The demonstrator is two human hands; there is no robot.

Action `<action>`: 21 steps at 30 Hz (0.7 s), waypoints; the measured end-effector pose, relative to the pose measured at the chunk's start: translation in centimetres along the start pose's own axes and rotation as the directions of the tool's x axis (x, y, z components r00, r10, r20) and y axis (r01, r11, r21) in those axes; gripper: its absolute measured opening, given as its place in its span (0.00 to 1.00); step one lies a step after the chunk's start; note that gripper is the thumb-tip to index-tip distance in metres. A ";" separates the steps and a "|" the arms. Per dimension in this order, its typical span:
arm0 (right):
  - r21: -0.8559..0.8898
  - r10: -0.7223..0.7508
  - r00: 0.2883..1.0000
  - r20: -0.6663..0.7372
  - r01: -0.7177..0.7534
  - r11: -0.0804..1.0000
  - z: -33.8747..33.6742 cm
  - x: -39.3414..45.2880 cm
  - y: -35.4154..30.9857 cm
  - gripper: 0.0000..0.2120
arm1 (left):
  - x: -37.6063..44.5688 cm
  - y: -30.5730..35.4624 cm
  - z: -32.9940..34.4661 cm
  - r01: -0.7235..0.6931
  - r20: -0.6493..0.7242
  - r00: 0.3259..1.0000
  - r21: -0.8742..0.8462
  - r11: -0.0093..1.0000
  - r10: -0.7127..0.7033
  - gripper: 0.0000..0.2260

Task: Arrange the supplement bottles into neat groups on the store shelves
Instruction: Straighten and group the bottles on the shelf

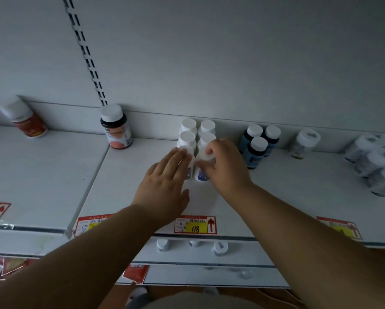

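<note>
White metal store shelf (124,197) with a white back panel, dim light, head view looking down. Both bare forearms reach far across it from the near edge. Left hand (164,181): palm down, fingers straight and together, fingertips pressing against the left side of the near-left bottle in a block of white plastic supplement bottles with white caps (188,139); grip open, holding nothing. Right hand (225,166): fingers curled over the cap, thumb on the body of the near-right white bottle (201,172), gripping it. The block stands in two columns, mid-shelf, running back to the rear panel.

Just right of the block, three dark bottles with blue labels and white caps (257,146), clustered. Further right, a clear bottle with a white cap (305,141), then shrink-wrapped white bottles (374,166) at the right edge. Left of the block, a dark bottle with a pink label (116,128) by the slotted upright. Far left, a red-labelled white bottle (25,119). Red-and-yellow price tag (196,225) on the near shelf edge.
</note>
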State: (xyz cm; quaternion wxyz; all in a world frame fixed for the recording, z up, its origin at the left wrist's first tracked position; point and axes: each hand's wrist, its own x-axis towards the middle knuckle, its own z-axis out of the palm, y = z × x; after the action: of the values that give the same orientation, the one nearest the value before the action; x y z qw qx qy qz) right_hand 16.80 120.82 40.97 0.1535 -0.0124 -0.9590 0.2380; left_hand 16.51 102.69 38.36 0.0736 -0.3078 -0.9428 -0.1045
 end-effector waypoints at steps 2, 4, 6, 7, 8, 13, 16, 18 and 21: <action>-0.003 0.001 1.000 0.021 -0.001 1.000 -0.1 -0.1 0.1 0.15 | 0.0 -0.2 0.0 -0.015 0.008 1.000 0.003 1.000 0.015 0.37; 0.018 0.020 0.999 0.036 -0.021 1.000 -0.2 -0.5 0.0 0.15 | 0.1 -0.5 -0.1 -0.044 0.020 0.999 -0.003 0.999 0.044 0.37; 0.018 0.055 0.998 -0.010 -0.055 0.998 -0.5 -1.5 -0.7 0.16 | -0.2 -0.9 -0.3 -0.073 0.019 0.997 -0.014 0.997 0.073 0.37; 0.021 0.074 0.996 -0.051 -0.073 0.997 -0.6 -2.0 -1.2 0.16 | -0.4 -1.1 -0.4 -0.088 0.014 0.996 -0.017 0.996 0.088 0.38; 0.017 0.095 0.992 -0.086 -0.093 0.995 -0.8 -2.7 -1.9 0.16 | -0.8 -1.4 -0.6 -0.102 0.002 0.995 -0.027 0.994 0.102 0.38; -0.014 0.188 0.965 -0.183 -0.194 0.981 -1.0 -6.4 -6.4 0.16 | -3.8 -3.1 -1.6 -0.164 0.018 0.986 -0.129 0.978 0.168 0.37; 0.003 0.176 0.959 -0.224 -0.180 0.984 -0.5 -8.3 -9.7 0.15 | -6.4 -4.3 -2.4 -0.184 0.054 0.979 -0.155 0.971 0.194 0.35; 0.038 0.151 0.965 -0.213 -0.146 0.989 0.2 -9.5 -12.0 0.15 | -9.0 -5.4 -3.2 -0.156 0.052 0.985 -0.175 0.972 0.167 0.34; 0.098 0.087 0.984 -0.154 -0.073 0.993 1.9 -11.4 -15.4 0.17 | -13.8 -7.3 -4.8 -0.095 0.027 0.995 -0.152 0.984 0.100 0.32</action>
State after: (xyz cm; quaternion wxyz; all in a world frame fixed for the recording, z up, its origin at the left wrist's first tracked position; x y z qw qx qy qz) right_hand 27.83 105.17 43.14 0.2200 -0.0627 -0.9305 0.2860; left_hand 23.56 87.90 39.10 0.0391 -0.3601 -0.9172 -0.1663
